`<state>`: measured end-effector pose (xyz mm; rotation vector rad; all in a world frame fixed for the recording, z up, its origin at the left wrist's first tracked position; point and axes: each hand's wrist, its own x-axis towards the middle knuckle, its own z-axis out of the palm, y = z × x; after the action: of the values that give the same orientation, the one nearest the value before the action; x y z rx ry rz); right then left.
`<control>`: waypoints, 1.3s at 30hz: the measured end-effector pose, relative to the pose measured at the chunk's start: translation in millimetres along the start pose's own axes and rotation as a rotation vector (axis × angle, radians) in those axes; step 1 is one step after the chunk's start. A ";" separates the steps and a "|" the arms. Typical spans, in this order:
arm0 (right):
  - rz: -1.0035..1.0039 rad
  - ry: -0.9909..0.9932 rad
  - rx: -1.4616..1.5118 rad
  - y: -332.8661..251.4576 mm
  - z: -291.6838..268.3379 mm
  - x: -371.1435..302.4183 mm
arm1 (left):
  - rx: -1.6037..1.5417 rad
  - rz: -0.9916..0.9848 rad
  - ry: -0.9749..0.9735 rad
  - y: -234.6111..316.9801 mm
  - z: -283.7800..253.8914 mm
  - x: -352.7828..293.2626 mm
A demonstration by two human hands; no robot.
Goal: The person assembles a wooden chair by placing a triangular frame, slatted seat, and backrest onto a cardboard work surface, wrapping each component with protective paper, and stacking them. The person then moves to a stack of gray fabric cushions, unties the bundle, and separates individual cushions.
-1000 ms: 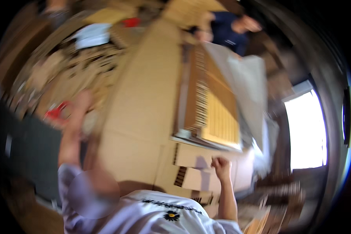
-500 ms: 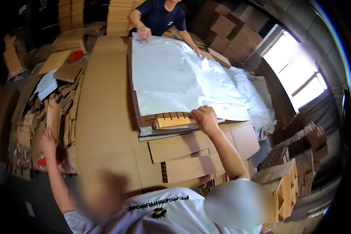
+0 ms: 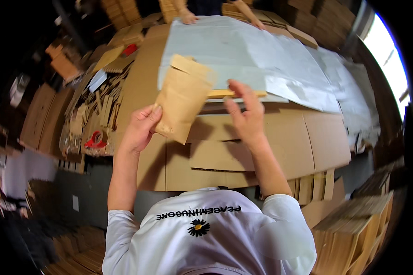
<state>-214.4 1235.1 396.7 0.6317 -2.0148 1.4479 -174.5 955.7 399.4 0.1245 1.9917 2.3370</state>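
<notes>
My left hand (image 3: 146,124) grips a flat brown cardboard piece (image 3: 183,101) by its lower left side, thumb on top. The piece is tilted, with a crease near its top. To its right, my right hand (image 3: 248,114) is raised with thumb and fingers apart, holding nothing. Behind it, a pale grey plastic bag (image 3: 215,46) lies spread over the table. A yellow strip (image 3: 259,93) shows along the bag's near edge, partly hidden by my right hand and the cardboard piece. Across the table, a co-worker's hands (image 3: 188,17) rest on the bag's far edge.
Large flat cardboard sheets (image 3: 284,137) cover the table under the bag. At left, a lower surface bears cardboard scraps (image 3: 106,103), a red tape dispenser (image 3: 96,139) and a second red object (image 3: 129,50). Stacked cardboard (image 3: 348,224) stands at lower right.
My left hand has brought the cardboard piece from the scrap pile to in front of me. My right hand has let go of the bag's edge and opened. The view has shifted.
</notes>
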 end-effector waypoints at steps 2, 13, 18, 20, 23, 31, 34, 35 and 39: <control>-0.057 0.158 -0.136 -8.7 -56.6 -8.0 | 0.399 0.074 -0.194 2.8 21.8 4.0; 0.051 -0.202 -0.614 -27.7 -149.9 -114.2 | 1.501 0.687 -0.759 -16.1 161.8 12.0; 0.976 -0.269 0.340 -4.2 -138.0 -117.3 | 1.497 1.173 -0.234 -57.2 151.1 34.6; 1.098 -0.181 0.786 8.4 -96.2 -117.1 | 1.524 1.255 -0.232 -73.6 154.7 40.3; 1.027 0.074 1.231 69.6 -34.4 -101.6 | 1.602 1.233 -0.245 -105.0 155.7 44.3; 1.199 0.262 1.104 136.1 12.8 -73.6 | 0.731 0.231 0.146 -171.8 69.3 95.3; 1.279 0.286 1.026 139.3 27.9 -64.2 | -0.133 -0.291 0.155 -141.9 69.4 108.4; 1.277 0.294 1.005 151.6 31.1 -62.3 | -0.271 -0.338 0.195 -134.1 78.1 113.4; 1.292 0.360 1.060 173.8 44.5 -44.9 | -0.255 -0.297 0.295 -148.4 87.5 126.4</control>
<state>-305.6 1247.1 236.3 -0.7681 -1.1196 3.0796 -290.9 1078.4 268.9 -0.5203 1.6499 2.4885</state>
